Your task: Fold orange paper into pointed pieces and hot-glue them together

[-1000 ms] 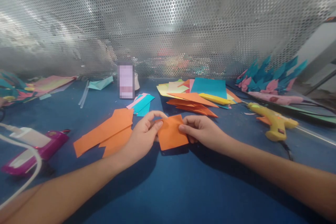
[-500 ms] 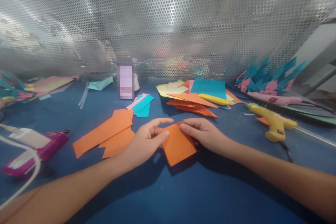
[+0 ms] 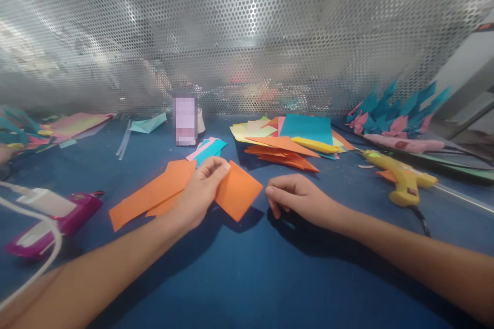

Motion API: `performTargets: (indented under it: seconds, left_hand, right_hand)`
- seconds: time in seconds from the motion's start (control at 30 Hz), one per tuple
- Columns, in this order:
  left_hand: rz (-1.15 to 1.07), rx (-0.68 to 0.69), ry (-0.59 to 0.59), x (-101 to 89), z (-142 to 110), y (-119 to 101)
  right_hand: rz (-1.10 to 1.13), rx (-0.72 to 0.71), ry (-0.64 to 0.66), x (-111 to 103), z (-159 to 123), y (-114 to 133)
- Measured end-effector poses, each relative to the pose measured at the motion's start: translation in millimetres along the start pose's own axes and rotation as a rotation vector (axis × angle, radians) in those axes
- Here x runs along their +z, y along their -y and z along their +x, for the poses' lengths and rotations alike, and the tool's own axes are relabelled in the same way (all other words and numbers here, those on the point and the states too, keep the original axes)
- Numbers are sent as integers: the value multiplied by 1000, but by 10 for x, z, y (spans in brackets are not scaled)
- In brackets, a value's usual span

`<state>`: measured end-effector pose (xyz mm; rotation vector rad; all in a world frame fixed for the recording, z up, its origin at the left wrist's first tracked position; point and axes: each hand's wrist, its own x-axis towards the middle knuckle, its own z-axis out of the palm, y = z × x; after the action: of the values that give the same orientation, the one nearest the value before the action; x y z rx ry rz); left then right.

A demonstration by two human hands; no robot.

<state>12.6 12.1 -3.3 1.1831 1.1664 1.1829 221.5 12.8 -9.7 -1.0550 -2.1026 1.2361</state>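
A square of orange paper (image 3: 238, 193) is pinched at its upper left corner between the thumb and fingers of my left hand (image 3: 206, 182), raised a little over the blue table. My right hand (image 3: 295, 194) is just right of the paper, apart from it, with curled fingers and the thumb against the index finger; nothing shows in it. Flat orange paper strips (image 3: 156, 187) lie to the left, partly covered by my left hand. Behind my hands is a pile of folded orange papers (image 3: 280, 154).
A yellow glue gun (image 3: 405, 177) lies at right with its cord, near a pink tool (image 3: 405, 145) and blue-pink paper flowers (image 3: 401, 113). A yellow cutter (image 3: 315, 145) rests on coloured sheets. At left are a purple power strip (image 3: 83, 211) and white cable. A perforated metal panel (image 3: 247, 36) stands behind.
My right hand has let go of the orange paper and curled its fingers. My left hand has moved the paper left and slightly up, turning it.
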Motion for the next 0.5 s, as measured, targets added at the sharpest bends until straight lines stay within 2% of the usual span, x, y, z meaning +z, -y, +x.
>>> performTargets:
  seconds: [0.07, 0.13, 0.3, 0.5]
  left_hand:
    - [-46, 6, -109, -72, 72, -32]
    - [-53, -12, -160, -112, 110, -46]
    - [-98, -142, -45, -42, 62, 6]
    - [-97, -202, 41, 16, -5, 77]
  right_hand:
    - [-26, -12, -37, -12, 9, -27]
    - [-45, -42, -97, -13, 24, -57]
    - [-153, -205, -326, 3, 43, -95]
    - [-330, -450, -316, 12, 26, -94]
